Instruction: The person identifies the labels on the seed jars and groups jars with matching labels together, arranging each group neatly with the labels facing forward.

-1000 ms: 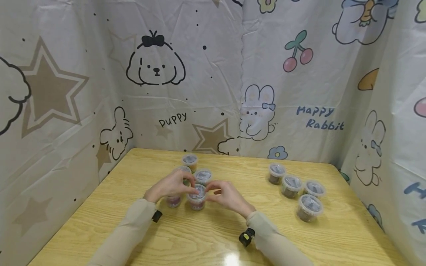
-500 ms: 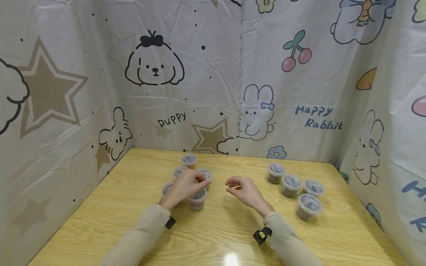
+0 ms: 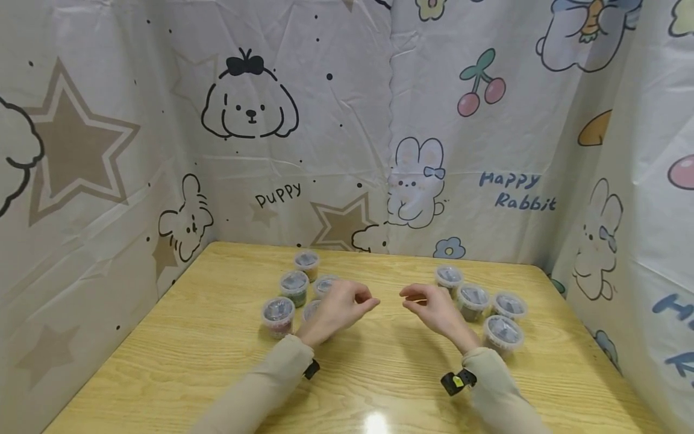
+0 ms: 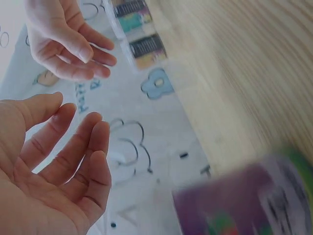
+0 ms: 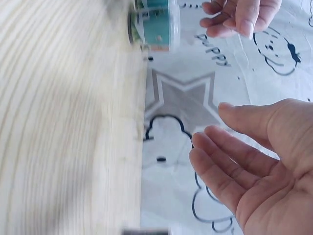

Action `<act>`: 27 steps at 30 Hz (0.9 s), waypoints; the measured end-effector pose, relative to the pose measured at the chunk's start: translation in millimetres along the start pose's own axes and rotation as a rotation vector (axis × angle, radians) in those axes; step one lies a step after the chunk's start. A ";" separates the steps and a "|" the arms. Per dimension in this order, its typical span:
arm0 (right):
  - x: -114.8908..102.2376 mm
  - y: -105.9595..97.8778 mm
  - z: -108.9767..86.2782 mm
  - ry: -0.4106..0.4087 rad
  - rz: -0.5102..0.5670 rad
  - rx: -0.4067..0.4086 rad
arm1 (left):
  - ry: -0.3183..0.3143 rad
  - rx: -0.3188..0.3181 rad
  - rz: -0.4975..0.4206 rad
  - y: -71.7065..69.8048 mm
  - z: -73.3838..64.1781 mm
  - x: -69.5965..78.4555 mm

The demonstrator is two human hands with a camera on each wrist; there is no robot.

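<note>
My left hand (image 3: 341, 307), fingers loosely curved and holding nothing, hovers in front of the left group of small lidded plastic tubs. It partly hides a tub (image 3: 311, 310) behind the wrist. Around it stand a pink-filled tub (image 3: 279, 316), a green one (image 3: 294, 289), an orange-tinted one (image 3: 306, 265) and another tub (image 3: 325, 284). A gap separates this hand from my right hand (image 3: 438, 312), whose fingers are also bent loosely round nothing. Just beyond the right hand is a tub with dark contents (image 3: 472, 302). In the left wrist view, a purple-labelled tub (image 4: 230, 200) looms blurred at lower right.
The right group also holds a back tub (image 3: 448, 276), a right-hand tub (image 3: 509, 306) and a front tub (image 3: 503, 335). All stand on a wood-grain table (image 3: 162, 361). A printed cloth (image 3: 347, 120) encloses the table's back and sides.
Both hands have left the front tub of the left group and moved rightward. The left hand now uncovers the pink and green tubs; the right hand has come near the right group.
</note>
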State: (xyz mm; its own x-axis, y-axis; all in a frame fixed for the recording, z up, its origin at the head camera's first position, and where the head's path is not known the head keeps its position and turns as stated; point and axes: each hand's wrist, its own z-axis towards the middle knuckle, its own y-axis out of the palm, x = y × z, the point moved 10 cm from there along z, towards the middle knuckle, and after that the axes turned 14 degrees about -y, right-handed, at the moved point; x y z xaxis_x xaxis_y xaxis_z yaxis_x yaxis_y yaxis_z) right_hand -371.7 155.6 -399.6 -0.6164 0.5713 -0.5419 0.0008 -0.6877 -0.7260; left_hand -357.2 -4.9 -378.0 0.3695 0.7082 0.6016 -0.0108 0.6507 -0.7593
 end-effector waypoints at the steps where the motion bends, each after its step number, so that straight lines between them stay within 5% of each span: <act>1: 2.2 -4.0 -2.2 0.001 -0.009 0.002 | 0.010 0.003 0.004 2.9 0.6 4.2; 13: 27.5 -55.0 -32.9 0.008 -0.119 0.069 | -0.011 -0.058 -0.032 51.3 17.0 32.8; 27: 72.4 -111.4 -80.8 0.238 -0.186 0.064 | 0.128 -0.152 -0.050 112.2 36.1 79.5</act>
State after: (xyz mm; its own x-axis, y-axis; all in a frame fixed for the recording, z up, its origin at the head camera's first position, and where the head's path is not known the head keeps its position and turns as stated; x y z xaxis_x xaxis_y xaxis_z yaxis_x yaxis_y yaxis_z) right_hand -352.8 309.7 -392.2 -0.3997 0.7736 -0.4917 -0.1491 -0.5841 -0.7978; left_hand -362.6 134.3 -406.5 0.4815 0.6293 0.6100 0.1471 0.6281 -0.7641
